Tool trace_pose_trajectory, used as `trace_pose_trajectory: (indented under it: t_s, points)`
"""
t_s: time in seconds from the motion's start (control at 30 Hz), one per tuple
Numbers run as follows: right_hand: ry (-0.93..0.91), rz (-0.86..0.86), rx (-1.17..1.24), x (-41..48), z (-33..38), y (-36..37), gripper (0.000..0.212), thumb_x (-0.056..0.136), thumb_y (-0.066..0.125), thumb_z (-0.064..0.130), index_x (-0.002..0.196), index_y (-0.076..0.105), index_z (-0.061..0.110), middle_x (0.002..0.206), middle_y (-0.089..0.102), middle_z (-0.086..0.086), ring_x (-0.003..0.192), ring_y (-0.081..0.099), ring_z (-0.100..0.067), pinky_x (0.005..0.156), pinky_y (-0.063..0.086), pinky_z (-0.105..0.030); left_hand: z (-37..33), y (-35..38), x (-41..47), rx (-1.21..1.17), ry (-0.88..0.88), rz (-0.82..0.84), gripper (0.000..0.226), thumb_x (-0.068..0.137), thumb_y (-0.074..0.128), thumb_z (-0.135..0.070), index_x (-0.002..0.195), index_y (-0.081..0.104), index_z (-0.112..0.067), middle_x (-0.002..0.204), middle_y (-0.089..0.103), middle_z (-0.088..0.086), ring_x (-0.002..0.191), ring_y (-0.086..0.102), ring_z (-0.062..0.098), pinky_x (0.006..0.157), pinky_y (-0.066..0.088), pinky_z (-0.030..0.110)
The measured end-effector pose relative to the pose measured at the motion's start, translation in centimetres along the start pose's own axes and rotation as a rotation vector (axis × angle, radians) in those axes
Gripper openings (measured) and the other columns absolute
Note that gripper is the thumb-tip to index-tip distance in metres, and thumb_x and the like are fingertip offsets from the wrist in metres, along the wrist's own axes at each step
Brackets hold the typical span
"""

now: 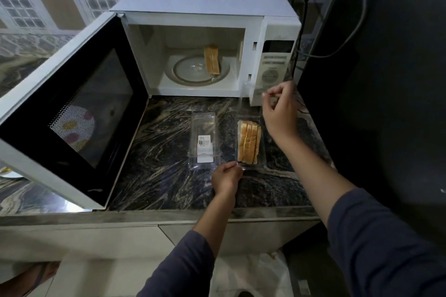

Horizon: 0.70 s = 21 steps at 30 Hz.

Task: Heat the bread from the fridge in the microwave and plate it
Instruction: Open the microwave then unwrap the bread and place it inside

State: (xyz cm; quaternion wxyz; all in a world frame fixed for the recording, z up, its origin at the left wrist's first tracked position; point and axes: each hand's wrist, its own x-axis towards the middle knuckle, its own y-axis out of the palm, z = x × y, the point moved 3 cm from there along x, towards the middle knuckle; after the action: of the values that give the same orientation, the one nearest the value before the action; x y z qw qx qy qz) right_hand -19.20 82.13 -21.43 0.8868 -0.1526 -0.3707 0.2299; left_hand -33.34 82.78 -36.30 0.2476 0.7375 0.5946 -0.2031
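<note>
**Now: two slices in the oven, the rest on the counter**

Two bread slices stand on edge on the glass turntable inside the white microwave, whose door hangs wide open to the left. More sliced bread sits in a clear tray on the dark marbled counter in front of the oven. A clear labelled plastic shell lies just to the tray's left. The left hand pinches clear plastic at the tray's near corner. The right hand, raised by the control panel, has fingertips pinched; it seems to hold clear plastic, but I cannot tell for sure.
</note>
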Motion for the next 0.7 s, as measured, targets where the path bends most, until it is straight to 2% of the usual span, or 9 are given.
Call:
trace_pose_trajectory:
  t_s: [0.07, 0.17, 0.23, 0.3, 0.4, 0.53, 0.6, 0.7]
  points:
    - [0.039, 0.053, -0.011, -1.2, -0.6, 0.8, 0.017, 0.088, 0.055, 0.006, 0.095, 0.046, -0.005, 0.094, 0.054, -0.018, 0.083, 0.052, -0.022, 0.068, 0.043, -0.027, 0.0, 0.0, 0.1, -0.003, 0.009, 0.006, 0.019, 0.074, 0.071, 0.002, 0.081, 0.068, -0.016, 0.093, 0.070, 0.013, 0.092, 0.066, 0.027, 0.091, 0.053, 0.039]
    - [0.257, 0.308, -0.143, -2.6, -2.0, 2.6, 0.026, 0.088, 0.056, 0.013, 0.109, 0.046, 0.001, 0.117, 0.049, -0.014, 0.105, 0.049, -0.025, 0.077, 0.037, -0.025, 0.1, 0.0, 0.3, -0.005, 0.012, 0.008, 0.018, 0.074, 0.071, 0.002, 0.085, 0.069, -0.013, 0.092, 0.070, 0.013, 0.091, 0.067, 0.026, 0.090, 0.054, 0.038]
    - [0.400, 0.439, -0.196, -3.0, -2.4, 3.5, 0.042, 0.090, 0.056, 0.023, 0.125, 0.043, 0.003, 0.132, 0.043, -0.014, 0.120, 0.044, -0.028, 0.090, 0.039, -0.031, 0.2, 0.1, 0.4, -0.014, 0.012, 0.010, 0.022, 0.075, 0.071, 0.002, 0.095, 0.070, -0.006, 0.086, 0.070, 0.012, 0.086, 0.067, 0.024, 0.086, 0.055, 0.034]
    - [0.511, 0.532, -0.231, -3.2, -2.4, 4.1, 0.058, 0.091, 0.053, 0.035, 0.138, 0.036, 0.005, 0.141, 0.038, -0.017, 0.128, 0.041, -0.032, 0.100, 0.038, -0.036, 0.4, 0.2, 0.6, -0.032, 0.008, 0.019, 0.025, 0.076, 0.070, 0.003, 0.100, 0.068, -0.002, 0.083, 0.069, 0.010, 0.080, 0.066, 0.022, 0.080, 0.055, 0.030]
    - [0.663, 0.649, -0.210, -3.5, -2.5, 5.1, 0.068, 0.088, 0.054, 0.049, 0.140, 0.035, 0.008, 0.145, 0.039, -0.014, 0.130, 0.042, -0.031, 0.102, 0.039, -0.035, 0.5, 0.2, 0.8, -0.079, -0.007, 0.035, 0.025, 0.077, 0.067, 0.007, 0.102, 0.066, 0.001, 0.085, 0.067, 0.014, 0.076, 0.064, 0.020, 0.074, 0.055, 0.024]
    - [0.744, 0.756, -0.220, -4.1, -2.4, 6.1, 0.062, 0.088, 0.057, 0.047, 0.135, 0.043, 0.009, 0.144, 0.041, -0.010, 0.130, 0.042, -0.027, 0.102, 0.036, -0.028, 0.4, 0.2, 0.7, -0.121, -0.031, 0.044, 0.024, 0.078, 0.065, 0.010, 0.100, 0.065, 0.003, 0.081, 0.066, 0.013, 0.075, 0.064, 0.019, 0.069, 0.054, 0.020]
    - [0.744, 0.791, -0.275, -4.2, -2.5, 6.4, 0.049, 0.092, 0.054, 0.038, 0.131, 0.046, 0.010, 0.141, 0.043, -0.010, 0.127, 0.044, -0.025, 0.098, 0.037, -0.026, 0.3, 0.3, 0.6, -0.146, -0.050, 0.039, 0.023, 0.077, 0.064, 0.011, 0.100, 0.065, 0.004, 0.087, 0.066, 0.016, 0.079, 0.064, 0.021, 0.069, 0.054, 0.021]
    - [0.784, 0.773, -0.259, -3.9, -2.5, 6.2, 0.029, 0.094, 0.050, 0.027, 0.120, 0.052, 0.014, 0.136, 0.047, -0.010, 0.116, 0.049, -0.023, 0.089, 0.040, -0.026, 0.1, 0.6, 0.4, -0.212, -0.085, 0.040, 0.024, 0.079, 0.061, 0.014, 0.102, 0.063, 0.008, 0.089, 0.064, 0.017, 0.077, 0.063, 0.021, 0.060, 0.055, 0.016]
